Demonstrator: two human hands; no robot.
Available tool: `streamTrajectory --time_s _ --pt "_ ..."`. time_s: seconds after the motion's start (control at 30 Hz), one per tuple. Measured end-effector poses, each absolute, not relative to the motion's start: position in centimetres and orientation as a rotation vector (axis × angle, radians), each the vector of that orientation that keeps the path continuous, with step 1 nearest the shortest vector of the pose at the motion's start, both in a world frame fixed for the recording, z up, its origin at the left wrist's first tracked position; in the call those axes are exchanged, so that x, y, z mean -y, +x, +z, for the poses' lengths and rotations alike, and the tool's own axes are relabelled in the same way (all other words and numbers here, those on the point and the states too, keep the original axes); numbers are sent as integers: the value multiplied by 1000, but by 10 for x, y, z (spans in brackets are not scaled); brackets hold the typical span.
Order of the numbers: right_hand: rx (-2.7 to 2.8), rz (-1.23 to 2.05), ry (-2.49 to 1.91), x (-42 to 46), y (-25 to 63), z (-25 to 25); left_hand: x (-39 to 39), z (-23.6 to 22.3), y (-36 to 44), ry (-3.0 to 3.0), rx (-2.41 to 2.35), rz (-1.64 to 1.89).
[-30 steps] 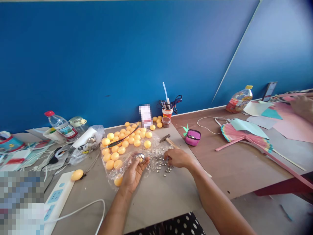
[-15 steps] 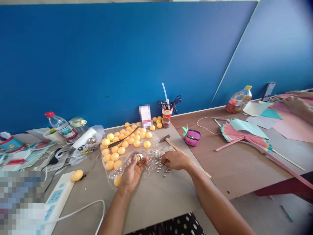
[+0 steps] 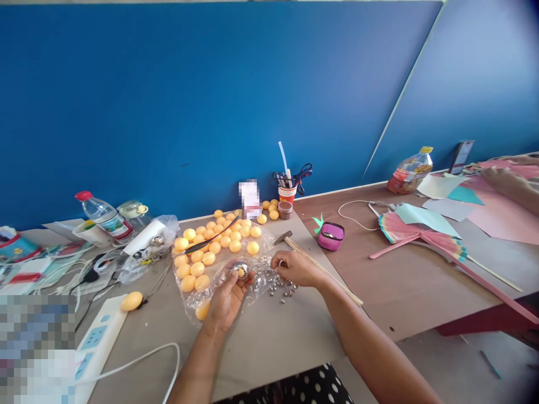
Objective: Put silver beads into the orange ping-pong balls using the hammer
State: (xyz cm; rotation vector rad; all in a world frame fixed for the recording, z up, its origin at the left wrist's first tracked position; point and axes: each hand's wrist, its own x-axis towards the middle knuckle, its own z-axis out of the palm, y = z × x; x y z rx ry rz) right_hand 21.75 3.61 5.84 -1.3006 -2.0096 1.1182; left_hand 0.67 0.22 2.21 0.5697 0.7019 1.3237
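Observation:
My left hand (image 3: 228, 297) holds a ball covered in silver pieces (image 3: 241, 270), with a yellow-orange patch showing on it. My right hand (image 3: 293, 267) hovers at the small shiny silver beads (image 3: 278, 286), its fingertips pinched; whatever they hold is too small to make out. Some beads lie loose on the table, others on clear plastic. Behind and left of my left hand, many orange balls (image 3: 235, 246) rest on a clear plastic bag (image 3: 187, 300). A hammer (image 3: 290, 240) with a wooden handle lies just past my right hand, its handle partly hidden by my wrist.
A power strip (image 3: 101, 331) and white cables are at the left, near a red-capped bottle (image 3: 103, 216). Behind stands a paper cup of pens and scissors (image 3: 287, 193). A purple pouch (image 3: 330, 236) and a pink paper fan (image 3: 415, 233) lie rightward. Another person's hand (image 3: 503, 177) rests on pink paper.
My right hand has moved slightly left and up over the beads, toward the ball. My left hand keeps the ball in nearly the same place. The other person's hands shifted left.

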Motion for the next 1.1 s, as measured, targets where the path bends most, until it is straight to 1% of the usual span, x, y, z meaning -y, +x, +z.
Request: streamTrajectory --time_s 0.07,0.13,0.27,0.43,0.53,0.77,1.1 --pt "1784 1361 -1221 -34 214 59 -1 23 8 598 -695 1314" --pt "1590 1517 -1083 -33 208 57 0 23 10 626 -688 1296" --pt "1280 1713 -836 -33 195 47 2 22 13 672 -659 1273" --pt "1151 1921 -740 -31 186 40 3 23 14 707 -667 1259" --pt "1137 1890 -756 -30 181 39 4 22 14 748 -696 1262" --pt "1236 1608 -886 -27 171 35 6 18 16 799 -770 1273" --pt "1237 1630 -973 -24 165 36 5 9 15 924 -829 1241"
